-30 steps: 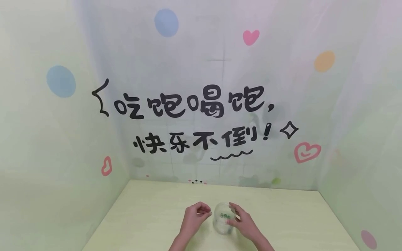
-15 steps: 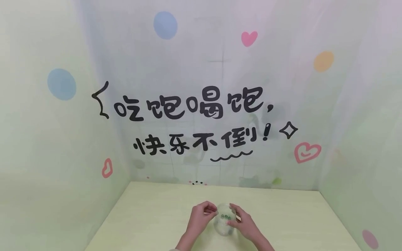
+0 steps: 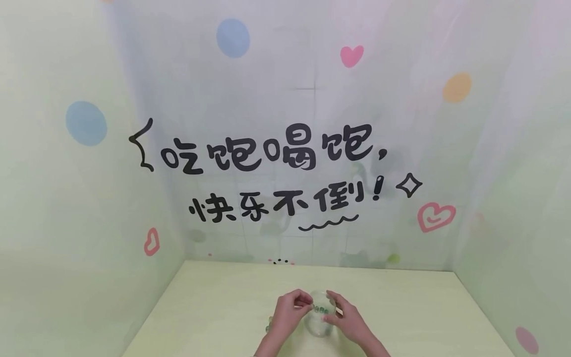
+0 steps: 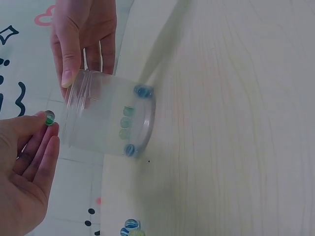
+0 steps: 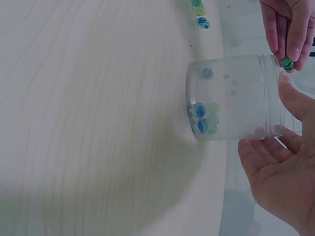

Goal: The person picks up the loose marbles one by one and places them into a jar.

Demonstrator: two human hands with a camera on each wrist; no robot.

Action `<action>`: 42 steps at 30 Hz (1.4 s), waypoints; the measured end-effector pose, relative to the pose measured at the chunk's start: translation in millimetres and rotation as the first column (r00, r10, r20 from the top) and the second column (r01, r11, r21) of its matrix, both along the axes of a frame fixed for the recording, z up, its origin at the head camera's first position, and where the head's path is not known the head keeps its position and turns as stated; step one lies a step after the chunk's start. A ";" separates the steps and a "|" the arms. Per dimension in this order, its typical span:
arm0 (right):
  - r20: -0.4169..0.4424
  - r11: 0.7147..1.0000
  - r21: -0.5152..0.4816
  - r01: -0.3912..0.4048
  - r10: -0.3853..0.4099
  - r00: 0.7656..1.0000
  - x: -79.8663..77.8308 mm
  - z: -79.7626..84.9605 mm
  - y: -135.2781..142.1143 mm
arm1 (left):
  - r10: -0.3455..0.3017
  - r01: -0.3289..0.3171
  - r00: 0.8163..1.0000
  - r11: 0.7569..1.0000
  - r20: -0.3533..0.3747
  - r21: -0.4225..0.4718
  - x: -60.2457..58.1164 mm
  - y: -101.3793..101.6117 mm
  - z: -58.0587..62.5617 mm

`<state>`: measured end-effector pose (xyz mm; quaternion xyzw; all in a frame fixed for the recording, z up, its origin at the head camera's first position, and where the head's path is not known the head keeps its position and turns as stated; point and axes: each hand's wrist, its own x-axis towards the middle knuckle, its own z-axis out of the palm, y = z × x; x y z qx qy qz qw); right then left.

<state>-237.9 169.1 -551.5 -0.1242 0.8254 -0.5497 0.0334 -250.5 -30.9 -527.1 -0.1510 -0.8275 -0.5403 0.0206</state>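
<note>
A clear jar (image 3: 319,325) stands upright on the table, mouth up. Blue and pale green marbles (image 5: 201,118) lie in its bottom. My right hand (image 3: 350,317) grips the jar near its rim, thumb on one side and fingers on the other. Between thumb and fingertips my left hand (image 3: 290,313) pinches a green marble (image 4: 50,118), held right beside the jar's mouth. In the right wrist view the same green marble (image 5: 287,64) shows just off the rim.
Several loose marbles (image 4: 131,226), blue, green and yellowish, sit on the pale wood-grain table (image 3: 223,292) left of the jar, partly hidden by my left forearm in the head view. A printed backdrop (image 3: 267,99) closes off the back and sides.
My left hand has moved right, up to the jar's rim, with the green marble. Loose marbles behind the left wrist have come into view. My right hand and the jar stay nearly still.
</note>
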 end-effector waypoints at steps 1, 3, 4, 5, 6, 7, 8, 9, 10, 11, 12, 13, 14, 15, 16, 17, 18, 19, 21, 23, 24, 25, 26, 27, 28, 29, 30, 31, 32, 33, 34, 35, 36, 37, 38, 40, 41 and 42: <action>-0.001 1.000 -0.003 -0.002 0.002 1.000 0.0 -0.3 0.0 | -0.002 0.002 1.000 1.000 0.001 0.001 0.0 0.2 -0.1; 0.002 1.000 -0.007 -0.003 0.003 1.000 0.3 -0.4 0.0 | -0.007 0.007 1.000 1.000 0.004 0.002 -0.1 0.4 -0.5; 0.006 1.000 -0.009 -0.002 0.002 1.000 0.4 -0.3 -0.1 | -0.008 0.008 1.000 1.000 0.003 -0.002 -0.2 0.5 -0.9; 0.009 1.000 -0.009 -0.003 0.003 1.000 0.4 -0.1 -0.1 | -0.010 0.010 1.000 1.000 0.004 -0.004 -0.4 0.5 -1.2; 0.012 1.000 -0.010 -0.003 0.004 1.000 0.5 0.1 -0.2 | -0.012 0.012 1.000 1.000 0.004 -0.004 -0.5 0.5 -1.4; 0.015 1.000 -0.010 -0.003 0.004 1.000 0.5 0.2 -0.3 | -0.013 0.013 1.000 1.000 0.005 -0.007 -0.5 0.6 -1.6; 0.019 1.000 -0.008 -0.004 0.004 1.000 0.7 0.4 -0.3 | -0.015 0.015 1.000 1.000 0.007 -0.009 -0.5 0.6 -1.7; 0.019 1.000 -0.008 -0.005 0.005 1.000 0.8 0.5 -0.4 | -0.016 0.016 1.000 1.000 0.010 -0.009 -0.3 0.7 -1.7; 0.019 1.000 -0.008 -0.006 0.007 1.000 0.8 0.4 -0.5 | -0.017 0.017 1.000 1.000 0.011 -0.011 -0.1 0.9 -1.5; 0.018 1.000 -0.006 -0.008 0.008 1.000 0.8 0.4 -0.6 | -0.017 0.017 1.000 1.000 0.012 -0.011 0.1 1.1 -1.1; 0.017 1.000 -0.005 -0.006 0.007 1.000 1.0 0.4 -0.8 | -0.017 0.017 1.000 1.000 0.012 -0.012 0.4 1.4 -0.7; 0.016 1.000 -0.005 -0.005 0.005 1.000 1.2 0.4 -0.9 | -0.016 0.017 1.000 1.000 0.013 -0.013 0.6 1.7 -0.2; 0.016 1.000 -0.004 -0.005 0.005 1.000 1.4 0.5 -1.0 | -0.016 0.016 1.000 1.000 0.013 -0.013 0.7 2.0 0.1; 0.014 1.000 -0.007 -0.006 0.006 1.000 1.4 0.4 -1.1 | -0.014 0.014 1.000 1.000 0.013 -0.016 0.7 2.4 0.4; 0.014 1.000 -0.006 -0.007 0.007 1.000 1.4 0.3 -1.2 | -0.013 0.013 1.000 1.000 0.012 -0.018 0.8 2.6 0.7; 0.015 1.000 -0.006 -0.008 0.008 1.000 1.4 0.2 -1.3 | -0.012 0.012 1.000 1.000 0.012 -0.020 0.9 2.8 1.0; 0.015 1.000 -0.007 -0.010 0.010 1.000 1.4 0.1 -1.3 | -0.013 0.013 1.000 1.000 0.011 -0.019 0.8 3.0 1.2; 0.016 1.000 -0.004 -0.009 0.010 1.000 1.3 -0.1 -1.2 | -0.012 0.013 1.000 1.000 0.011 -0.020 0.8 3.2 1.4; 0.018 1.000 -0.002 -0.009 0.009 1.000 1.0 -0.4 -1.2 | -0.015 0.015 1.000 1.000 0.010 -0.018 0.6 3.6 1.5; 0.022 1.000 0.000 -0.008 0.008 1.000 0.7 -0.6 -1.0 | -0.014 0.014 1.000 1.000 0.009 -0.022 0.4 3.9 1.4; 0.024 1.000 0.000 -0.008 0.008 1.000 0.6 -0.5 -0.8 | -0.014 0.014 1.000 1.000 0.005 -0.022 0.2 4.1 1.3; 0.025 1.000 0.002 -0.007 0.007 1.000 0.5 -0.4 -0.7 | -0.014 0.014 1.000 1.000 0.004 -0.023 0.0 4.2 1.3; 0.026 1.000 0.000 -0.007 0.007 1.000 0.5 -0.2 -0.5 | -0.015 0.015 1.000 1.000 0.004 -0.022 0.0 4.3 1.3; 0.028 1.000 0.002 -0.006 0.006 1.000 0.5 0.1 -0.4 | -0.015 0.015 1.000 1.000 0.003 -0.022 -0.2 4.4 1.4; 0.028 1.000 0.002 -0.006 0.006 1.000 0.4 0.3 -0.3 | -0.015 0.015 1.000 1.000 0.003 -0.024 -0.2 4.4 1.5; 0.029 1.000 0.002 -0.005 0.005 1.000 0.4 0.5 -0.2 | -0.016 0.016 1.000 1.000 0.002 -0.024 -0.3 4.4 1.6; 0.028 1.000 0.003 -0.004 0.004 1.000 0.4 0.9 -0.1 | -0.017 0.017 1.000 1.000 0.000 -0.022 -0.6 4.6 1.7; 0.027 1.000 0.007 -0.003 0.003 1.000 0.3 1.1 -0.1 | -0.017 0.017 1.000 1.000 -0.001 -0.023 -0.9 4.7 1.8; 0.027 1.000 0.007 -0.002 0.002 1.000 0.2 1.3 -0.1 | -0.017 0.017 1.000 1.000 -0.002 -0.024 -1.2 4.8 1.6; 0.026 1.000 0.008 -0.002 0.002 1.000 -0.1 1.4 -0.1 | -0.016 0.016 1.000 1.000 -0.004 -0.026 -1.7 5.0 1.5; 0.024 1.000 0.008 -0.002 0.002 1.000 -0.3 1.5 -0.2 | -0.014 0.014 1.000 0.999 -0.006 -0.029 -2.1 5.1 1.1; 0.022 1.000 0.010 -0.002 0.002 1.000 -0.5 1.7 -0.3 | -0.013 0.012 1.000 0.999 -0.009 -0.029 -2.5 5.3 1.0; 0.021 1.000 0.010 -0.002 0.002 1.000 -0.6 2.0 -0.4 | -0.011 0.011 1.000 1.000 -0.011 -0.029 -2.7 5.4 1.0; 0.019 1.000 0.014 -0.002 0.001 1.000 -0.8 2.1 -0.5 | -0.009 0.009 1.000 0.999 -0.012 -0.031 -2.8 5.4 1.0; 0.020 1.000 0.015 -0.002 0.002 1.000 -0.9 2.2 -0.6 | -0.008 0.008 1.000 1.000 -0.013 -0.030 -2.8 5.4 1.1; 0.020 1.000 0.019 -0.002 0.001 1.000 -0.9 2.6 -0.7 | -0.003 0.003 1.000 1.000 -0.013 -0.029 -2.6 5.3 1.6; 0.019 1.000 0.019 -0.002 0.001 1.000 -0.8 3.1 -0.6 | -0.001 0.001 1.000 1.000 -0.013 -0.027 -2.6 5.2 2.0; 0.018 1.000 0.018 -0.002 0.001 1.000 -0.8 3.5 -0.5 | 0.000 -0.001 1.000 1.000 -0.015 -0.027 -2.9 5.1 2.2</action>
